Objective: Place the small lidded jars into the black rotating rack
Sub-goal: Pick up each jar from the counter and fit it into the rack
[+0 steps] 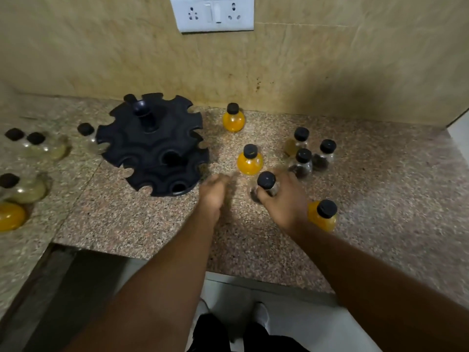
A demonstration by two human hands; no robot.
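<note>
The black rotating rack (pixel 152 146) stands on the counter at the back left, and its notched slots show no jars. My right hand (pixel 284 199) is closed around a small clear jar with a black lid (pixel 266 182), just right of centre. My left hand (pixel 214 193) hovers blurred between that jar and the rack, fingers loosely curled and holding nothing. Two yellow-filled jars (pixel 250 161) (pixel 233 120) stand behind my hands. A third yellow jar (pixel 322 215) sits beside my right wrist. Three jars with dark or pale contents (pixel 303 163) cluster at the right.
Several more lidded jars (pixel 35 146) stand on the left counter section, one (pixel 87 134) right beside the rack. The granite counter edge (pixel 253 269) runs below my forearms. A tiled wall with a white socket plate (pixel 212 13) rises behind.
</note>
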